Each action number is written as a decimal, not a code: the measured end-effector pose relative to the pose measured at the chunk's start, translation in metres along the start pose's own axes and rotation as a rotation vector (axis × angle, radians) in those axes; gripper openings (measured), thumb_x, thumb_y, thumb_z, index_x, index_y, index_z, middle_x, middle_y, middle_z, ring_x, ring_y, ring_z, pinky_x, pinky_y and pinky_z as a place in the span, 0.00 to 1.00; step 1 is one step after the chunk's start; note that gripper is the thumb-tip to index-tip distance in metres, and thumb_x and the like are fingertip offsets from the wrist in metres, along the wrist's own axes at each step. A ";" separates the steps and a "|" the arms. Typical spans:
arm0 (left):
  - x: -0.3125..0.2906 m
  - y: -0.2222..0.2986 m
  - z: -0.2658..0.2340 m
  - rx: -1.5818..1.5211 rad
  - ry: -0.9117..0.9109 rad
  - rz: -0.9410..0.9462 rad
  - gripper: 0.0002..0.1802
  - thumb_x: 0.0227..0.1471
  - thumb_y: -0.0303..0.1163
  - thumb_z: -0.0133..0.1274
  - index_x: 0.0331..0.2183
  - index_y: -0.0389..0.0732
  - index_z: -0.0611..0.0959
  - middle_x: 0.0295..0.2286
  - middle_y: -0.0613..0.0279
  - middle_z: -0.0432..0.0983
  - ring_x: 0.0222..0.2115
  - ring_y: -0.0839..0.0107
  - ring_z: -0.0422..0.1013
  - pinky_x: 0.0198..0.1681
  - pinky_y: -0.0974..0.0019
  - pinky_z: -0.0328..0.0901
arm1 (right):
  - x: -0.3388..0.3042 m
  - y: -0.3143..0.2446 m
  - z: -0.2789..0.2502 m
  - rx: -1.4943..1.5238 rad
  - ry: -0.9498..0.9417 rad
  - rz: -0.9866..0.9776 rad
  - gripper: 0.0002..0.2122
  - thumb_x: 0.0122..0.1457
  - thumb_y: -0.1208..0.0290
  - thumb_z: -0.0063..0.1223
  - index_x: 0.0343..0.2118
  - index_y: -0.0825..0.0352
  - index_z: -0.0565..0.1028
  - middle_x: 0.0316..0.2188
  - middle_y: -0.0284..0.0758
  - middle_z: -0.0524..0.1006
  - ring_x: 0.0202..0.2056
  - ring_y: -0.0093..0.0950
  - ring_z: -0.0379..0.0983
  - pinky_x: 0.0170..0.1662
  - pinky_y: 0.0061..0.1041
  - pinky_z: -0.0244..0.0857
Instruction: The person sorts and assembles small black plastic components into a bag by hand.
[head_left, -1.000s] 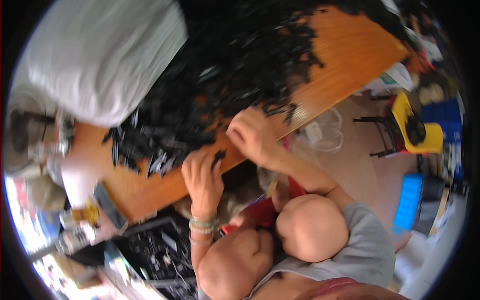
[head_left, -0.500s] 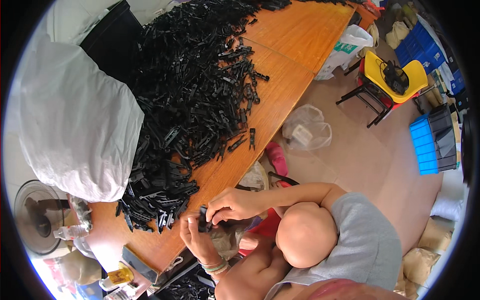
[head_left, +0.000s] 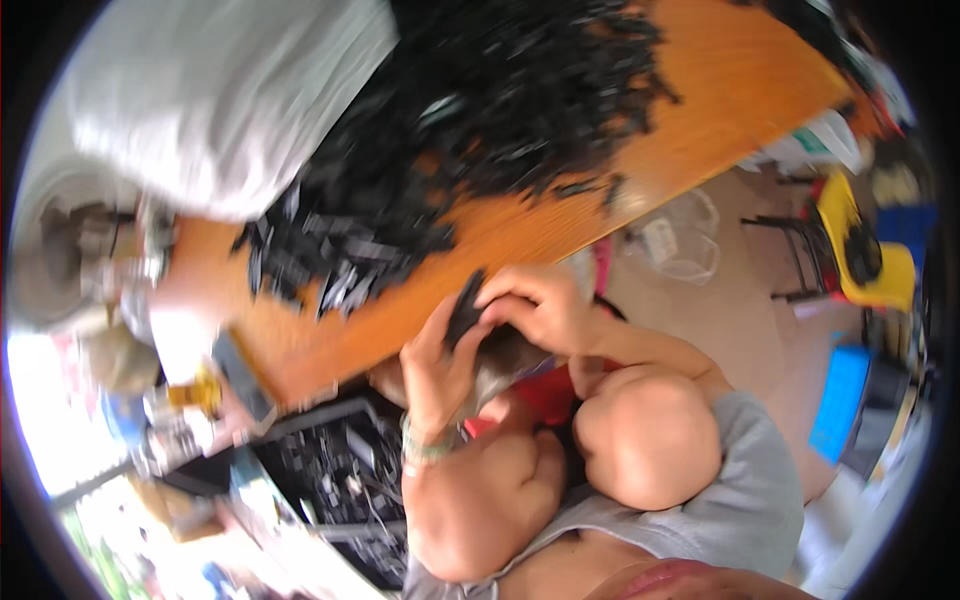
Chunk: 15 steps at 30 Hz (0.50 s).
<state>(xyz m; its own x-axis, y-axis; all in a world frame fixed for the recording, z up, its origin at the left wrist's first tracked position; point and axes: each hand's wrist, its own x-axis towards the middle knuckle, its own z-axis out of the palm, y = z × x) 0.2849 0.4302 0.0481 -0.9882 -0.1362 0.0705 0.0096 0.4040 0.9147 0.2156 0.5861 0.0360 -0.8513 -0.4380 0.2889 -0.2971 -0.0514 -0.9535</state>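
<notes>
In front of me, near the table's edge, I hold a dark plastic piece [head_left: 464,312], blurred and partly covered by fingers. My left hand [head_left: 438,365] is closed on its near side, thumb and fingers gripping it. My right hand [head_left: 540,304] pinches the same piece from the right with thumb and forefinger. Beyond my hands, a large heap of black plastic clip-like parts [head_left: 500,110] spreads over the wooden table [head_left: 540,222]. A smaller cluster of such parts [head_left: 350,262] lies closest to my left hand.
A large white sack [head_left: 235,90] stands at the upper left. Black parts fill a dark crate [head_left: 340,455] below the table's left end. A dark flat slab [head_left: 243,375] rests at the table's left corner. To the right are a yellow chair [head_left: 850,235] and a blue crate [head_left: 840,400].
The view has swung, so the table sits higher and the parts crate shows more fully. Both hands still hold the dark piece, which now points up more slantwise between them.
</notes>
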 end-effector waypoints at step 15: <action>0.009 0.007 -0.019 0.091 -0.086 0.304 0.19 0.41 0.21 0.59 0.40 0.32 0.78 0.26 0.48 0.77 0.26 0.56 0.76 0.28 0.66 0.69 | 0.012 -0.013 -0.011 -0.220 -0.181 -0.184 0.16 0.42 0.82 0.62 0.37 0.69 0.76 0.34 0.39 0.77 0.31 0.31 0.74 0.34 0.24 0.70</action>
<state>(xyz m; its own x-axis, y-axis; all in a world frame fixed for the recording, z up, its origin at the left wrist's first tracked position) 0.2793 0.4150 0.0623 -0.9516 0.0781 0.2974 0.2960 0.4938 0.8176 0.2040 0.5915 0.0532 -0.6903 -0.5922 0.4157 -0.5415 0.0418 -0.8397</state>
